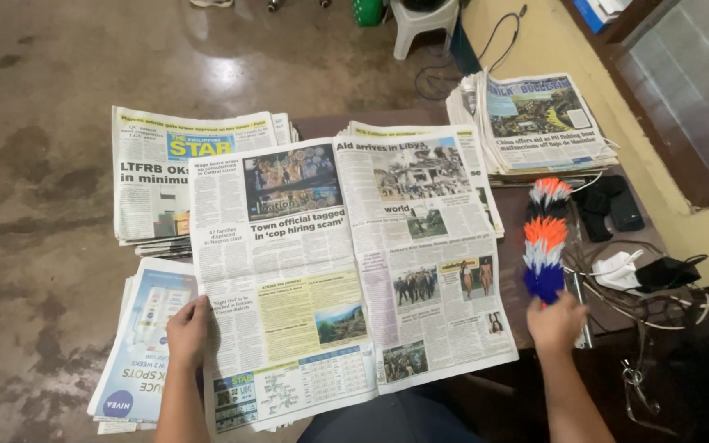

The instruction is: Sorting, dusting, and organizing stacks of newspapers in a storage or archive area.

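Two hands are at work as I watch from the head camera. My left hand [187,330] pinches the left edge of an opened newspaper [346,271], fingers curled over the page, thumb hidden beneath. The paper lies spread flat across the dark desk [512,215], both pages facing up. My right hand [557,322] is closed around the handle of a feather duster [545,239], whose orange, white and blue plumes point away from me and rest just beside the paper's right edge. As I judge it, the sheet is already laid out and the dusting is barely begun, since the plumes sit off the page. Folded newspaper stacks lie at the upper left [157,172], lower left [137,344] and upper right [535,123]; tangled cables [642,287] lie at the right.
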